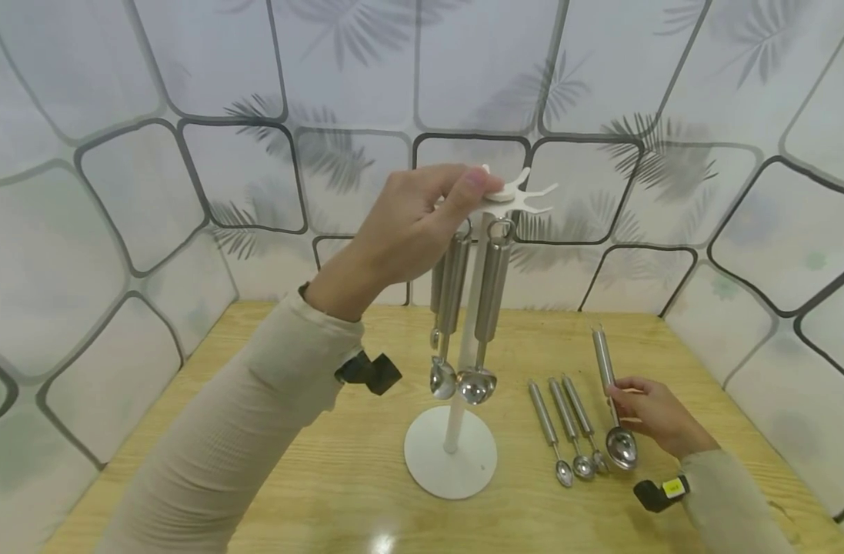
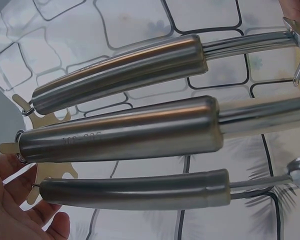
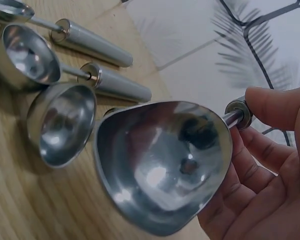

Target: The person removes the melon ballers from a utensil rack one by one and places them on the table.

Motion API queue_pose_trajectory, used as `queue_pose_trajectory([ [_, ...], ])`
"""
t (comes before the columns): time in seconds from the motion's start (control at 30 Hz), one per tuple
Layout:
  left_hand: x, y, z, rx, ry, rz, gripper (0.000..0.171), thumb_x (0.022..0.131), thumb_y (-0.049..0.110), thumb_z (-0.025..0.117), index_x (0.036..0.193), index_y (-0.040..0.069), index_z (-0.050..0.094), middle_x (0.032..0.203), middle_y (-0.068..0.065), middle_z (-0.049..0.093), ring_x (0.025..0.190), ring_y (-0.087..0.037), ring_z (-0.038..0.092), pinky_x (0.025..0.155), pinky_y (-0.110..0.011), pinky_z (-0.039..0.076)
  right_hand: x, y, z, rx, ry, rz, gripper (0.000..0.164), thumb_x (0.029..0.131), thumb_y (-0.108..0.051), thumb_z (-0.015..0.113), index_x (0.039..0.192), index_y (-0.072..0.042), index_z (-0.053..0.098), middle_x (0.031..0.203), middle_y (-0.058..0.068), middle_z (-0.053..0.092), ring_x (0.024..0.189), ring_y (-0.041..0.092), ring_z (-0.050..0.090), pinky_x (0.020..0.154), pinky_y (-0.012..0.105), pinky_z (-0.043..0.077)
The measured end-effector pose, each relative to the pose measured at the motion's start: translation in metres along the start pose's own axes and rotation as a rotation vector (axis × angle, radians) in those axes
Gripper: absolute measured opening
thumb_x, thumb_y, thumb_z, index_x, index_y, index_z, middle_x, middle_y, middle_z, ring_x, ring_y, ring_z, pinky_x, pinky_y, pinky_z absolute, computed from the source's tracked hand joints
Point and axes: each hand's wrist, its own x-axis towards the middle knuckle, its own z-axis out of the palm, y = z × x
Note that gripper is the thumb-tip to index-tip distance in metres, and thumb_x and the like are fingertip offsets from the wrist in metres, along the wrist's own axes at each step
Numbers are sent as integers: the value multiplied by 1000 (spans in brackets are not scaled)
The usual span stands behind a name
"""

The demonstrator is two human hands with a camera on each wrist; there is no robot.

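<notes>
With thumb and fingers, my left hand (image 1: 418, 219) grips the hooked top (image 1: 515, 198) of a white stand (image 1: 451, 454). Steel measuring spoons (image 1: 489, 296) hang by rings from its hooks, bowls down; three handles (image 2: 120, 131) span the left wrist view. At the right, my right hand (image 1: 653, 415) pinches a large steel measuring spoon (image 1: 622, 448) near where its handle meets the neck. Its handle leans up and away, and its deep bowl (image 3: 162, 165) faces the camera in the right wrist view. The bowl hangs close over the table.
Three smaller measuring spoons (image 1: 567, 412) lie side by side on the wooden table (image 1: 311, 477), between the stand's round base and my right hand. Patterned cloth walls (image 1: 359, 185) enclose the table at the back and both sides.
</notes>
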Motion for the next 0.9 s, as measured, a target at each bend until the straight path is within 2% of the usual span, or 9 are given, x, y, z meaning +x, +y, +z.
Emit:
queue_pose_trajectory([
  [0.23,-1,0,0,2,0,2,34,104,19,41,116,5,70,101,-4,69,82,-15,55,80,-28,44,1,10,-3,5,-1,58,36,101,-26,53,117,6,49,96,5,56,87,19,56,77,35,52],
  [0.37,-1,0,0,6,2,13,34,103,18,41,116,4,70,108,-5,70,87,-14,58,84,-27,45,2,15,-4,-15,8,81,40,100,-28,55,118,7,49,96,6,56,88,19,56,77,35,52],
  [0.5,0,0,0,3,3,15,34,103,18,41,116,4,69,114,-5,69,93,-13,60,88,-25,45,2,19,-4,11,17,93,39,100,-25,56,118,8,48,93,5,55,84,18,56,74,34,52],
  [0.77,-1,-1,1,-5,1,10,34,104,17,41,116,4,70,110,-5,69,88,-15,58,86,-26,44,2,26,-2,6,7,84,33,100,-22,54,115,8,50,92,5,57,82,18,56,72,35,52],
  [0.9,-1,0,0,9,-1,7,35,104,19,40,117,5,69,114,-5,69,93,-12,59,87,-25,44,2,28,-2,3,0,79,32,99,-21,54,113,8,51,87,4,56,76,16,54,69,33,51],
])
